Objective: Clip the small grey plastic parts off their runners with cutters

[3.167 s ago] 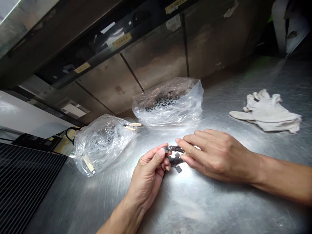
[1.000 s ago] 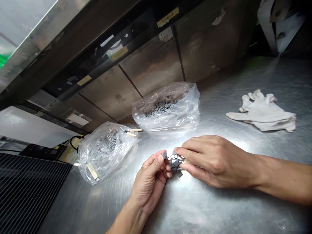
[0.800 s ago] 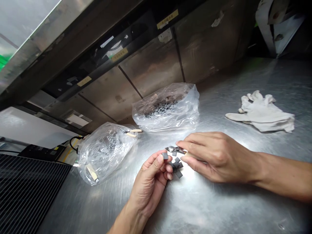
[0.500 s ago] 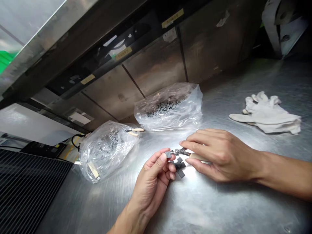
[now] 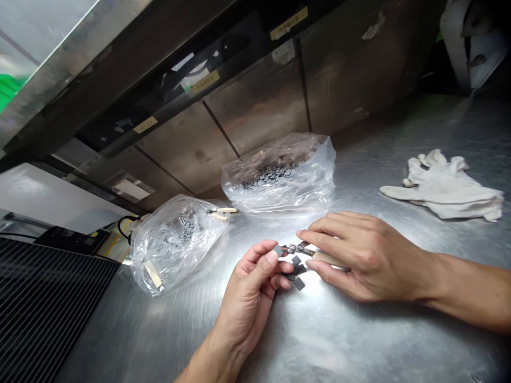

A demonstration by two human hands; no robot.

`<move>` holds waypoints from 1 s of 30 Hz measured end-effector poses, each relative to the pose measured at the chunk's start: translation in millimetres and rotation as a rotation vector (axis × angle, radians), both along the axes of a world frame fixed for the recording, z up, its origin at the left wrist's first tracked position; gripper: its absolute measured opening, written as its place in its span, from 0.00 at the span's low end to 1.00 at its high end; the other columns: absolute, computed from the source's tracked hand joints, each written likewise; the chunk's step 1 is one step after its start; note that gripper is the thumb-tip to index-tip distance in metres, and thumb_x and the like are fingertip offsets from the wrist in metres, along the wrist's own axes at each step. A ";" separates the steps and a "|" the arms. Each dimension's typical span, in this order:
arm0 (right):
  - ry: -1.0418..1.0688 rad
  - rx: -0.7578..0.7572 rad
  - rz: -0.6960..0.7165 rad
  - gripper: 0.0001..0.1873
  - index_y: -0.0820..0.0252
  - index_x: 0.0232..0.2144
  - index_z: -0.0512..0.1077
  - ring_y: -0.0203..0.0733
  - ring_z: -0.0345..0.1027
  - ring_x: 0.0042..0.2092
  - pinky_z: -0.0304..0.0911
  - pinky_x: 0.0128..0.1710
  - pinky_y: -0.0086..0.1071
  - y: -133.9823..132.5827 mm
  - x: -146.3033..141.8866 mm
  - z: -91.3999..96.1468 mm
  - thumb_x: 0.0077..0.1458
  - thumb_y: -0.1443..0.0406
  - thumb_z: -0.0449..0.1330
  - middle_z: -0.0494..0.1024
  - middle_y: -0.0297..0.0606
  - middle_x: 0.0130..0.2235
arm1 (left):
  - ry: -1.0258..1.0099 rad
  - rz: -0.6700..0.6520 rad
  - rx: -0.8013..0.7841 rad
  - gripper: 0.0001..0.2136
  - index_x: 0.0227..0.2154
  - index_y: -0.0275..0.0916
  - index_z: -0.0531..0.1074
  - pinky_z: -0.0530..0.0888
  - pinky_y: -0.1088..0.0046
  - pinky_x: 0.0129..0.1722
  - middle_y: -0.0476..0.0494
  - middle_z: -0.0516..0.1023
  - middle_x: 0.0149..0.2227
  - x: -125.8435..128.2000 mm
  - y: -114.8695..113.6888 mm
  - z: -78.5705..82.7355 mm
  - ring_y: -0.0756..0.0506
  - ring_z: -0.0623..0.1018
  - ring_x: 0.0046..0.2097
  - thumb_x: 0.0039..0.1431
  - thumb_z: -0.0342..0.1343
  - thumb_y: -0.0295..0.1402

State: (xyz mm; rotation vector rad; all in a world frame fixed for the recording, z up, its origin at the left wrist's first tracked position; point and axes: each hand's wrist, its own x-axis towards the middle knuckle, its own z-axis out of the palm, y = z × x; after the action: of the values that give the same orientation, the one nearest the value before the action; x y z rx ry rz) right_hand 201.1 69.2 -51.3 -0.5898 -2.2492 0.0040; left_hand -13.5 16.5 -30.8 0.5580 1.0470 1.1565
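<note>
While left hand (image 5: 249,292) pinches one gray block (image 5: 278,251) | right hand (image 5: 367,258) : pliers (image 5: 297,248) (one pair)

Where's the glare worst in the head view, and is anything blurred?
Head view: white glare blooms on the steel table around the small grey pieces, just below the right hand; the clear plastic bag also shows a bright sheen; the whole frame is tilted, with wide-angle bending towards the edges; the pieces look reasonably sharp, with no heavy blur.

Matt grey chips (image 5: 298,283) on scratched steel tabletop (image 5: 359,335).
</note>
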 end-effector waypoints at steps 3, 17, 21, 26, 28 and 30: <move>-0.001 -0.010 -0.006 0.16 0.70 0.48 0.75 0.49 0.73 0.40 0.66 0.39 0.41 -0.7 -0.2 0.2 0.65 0.64 0.56 0.79 0.49 0.41 | 0.051 0.007 0.011 0.13 0.42 0.37 0.76 0.75 0.80 0.30 0.43 0.83 0.30 0.5 -0.5 -0.2 0.51 0.79 0.28 0.55 0.70 0.31; 0.000 -0.029 -0.017 0.15 0.71 0.47 0.76 0.46 0.73 0.38 0.66 0.37 0.39 -4.7 -1.8 2.7 0.66 0.65 0.55 0.78 0.47 0.38 | 0.395 0.086 0.244 0.08 0.40 0.39 0.79 0.78 0.79 0.34 0.46 0.84 0.33 3.2 -6.0 -6.3 0.50 0.82 0.33 0.58 0.68 0.32; 0.001 -0.017 -0.017 0.15 0.71 0.47 0.76 0.46 0.73 0.38 0.66 0.38 0.39 -5.9 -2.9 3.6 0.66 0.65 0.56 0.78 0.48 0.38 | 0.388 0.112 0.265 0.07 0.38 0.40 0.80 0.79 0.79 0.33 0.47 0.84 0.36 5.8 -6.4 -5.6 0.48 0.84 0.37 0.57 0.69 0.31; 0.000 -0.012 -0.014 0.14 0.71 0.46 0.76 0.47 0.73 0.39 0.67 0.38 0.39 -7.2 -4.0 3.0 0.66 0.65 0.56 0.78 0.49 0.39 | 0.379 0.117 0.263 0.07 0.38 0.41 0.81 0.80 0.79 0.36 0.46 0.84 0.37 5.6 -5.4 -6.2 0.48 0.84 0.39 0.56 0.69 0.31; 0.003 -0.015 -0.016 0.14 0.71 0.46 0.75 0.47 0.74 0.39 0.67 0.38 0.38 -6.2 -3.4 1.9 0.66 0.65 0.56 0.78 0.49 0.39 | 0.383 0.120 0.264 0.08 0.39 0.40 0.81 0.80 0.78 0.36 0.45 0.84 0.37 5.2 -4.9 -6.1 0.47 0.84 0.39 0.56 0.69 0.31; 0.017 -0.036 -0.040 0.14 0.70 0.47 0.75 0.47 0.74 0.39 0.68 0.38 0.38 -3.7 -2.0 0.2 0.67 0.65 0.55 0.78 0.48 0.39 | 0.386 0.125 0.254 0.08 0.38 0.39 0.80 0.80 0.78 0.37 0.44 0.84 0.39 5.2 -4.7 -4.7 0.47 0.83 0.39 0.56 0.70 0.31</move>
State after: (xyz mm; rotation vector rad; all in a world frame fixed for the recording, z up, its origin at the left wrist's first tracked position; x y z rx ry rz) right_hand 199.2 65.5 -51.2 -0.6514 -2.2245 0.0288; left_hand -8.3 11.8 -35.5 0.9542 1.2846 1.3337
